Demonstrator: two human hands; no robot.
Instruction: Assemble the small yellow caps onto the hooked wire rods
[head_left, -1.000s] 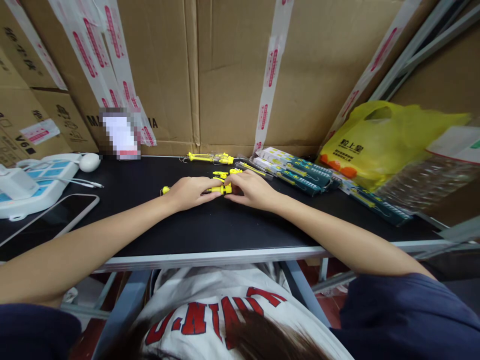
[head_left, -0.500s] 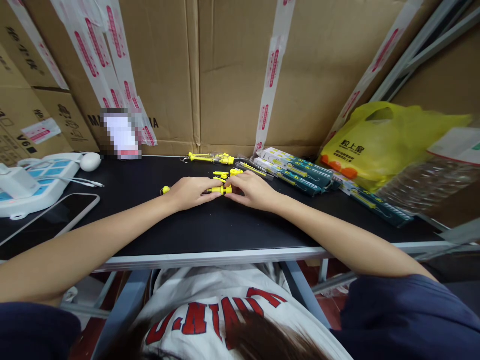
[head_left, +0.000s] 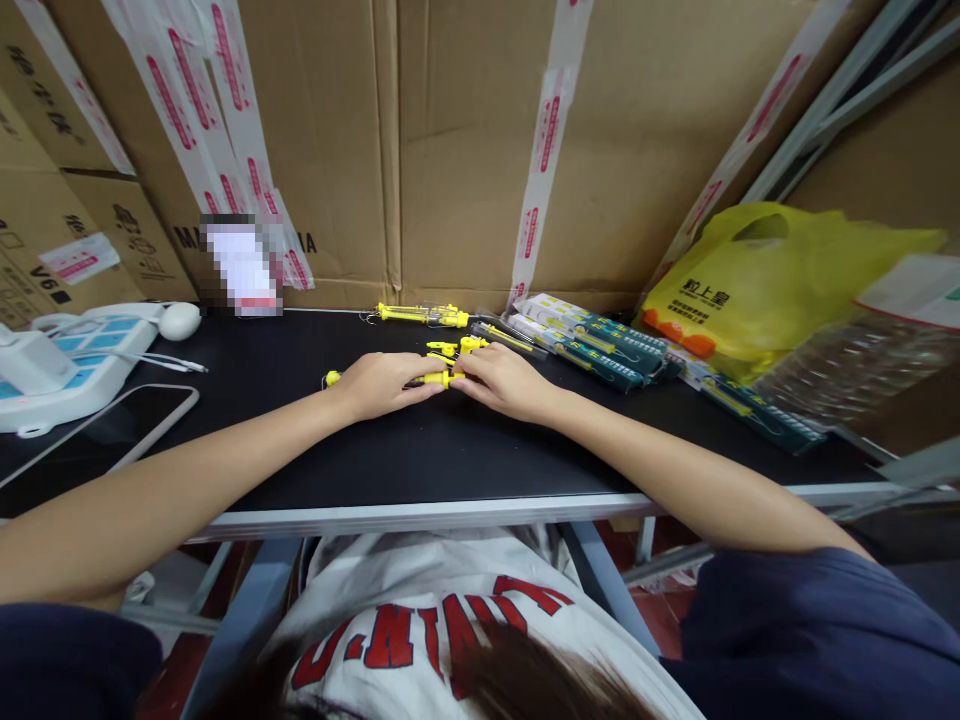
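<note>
Just past the middle of the black table, my left hand (head_left: 375,385) is closed round a slim yellow and dark pen-like tool (head_left: 433,380) lying crosswise. A yellow end with a small wire loop (head_left: 331,379) sticks out past the left side of that hand. My right hand (head_left: 502,382) is closed at the tool's right end, thumb and fingers pinching there and hiding the tip. Small yellow pieces (head_left: 442,348) lie just beyond my fingertips. Farther back rests a bundle of similar yellow tools (head_left: 422,315) with thin metal hooks.
Green and white printed packs (head_left: 592,335) lie at the back right, beside a yellow plastic bag (head_left: 757,280) and a clear plastic container (head_left: 847,350). On the left are a white power strip (head_left: 112,350) and a phone (head_left: 105,440). Cardboard boxes (head_left: 457,150) wall the back.
My right thumb and fingers have shifted slightly at the tool's right end, covering more of its yellow tip. My left hand has hardly moved.
</note>
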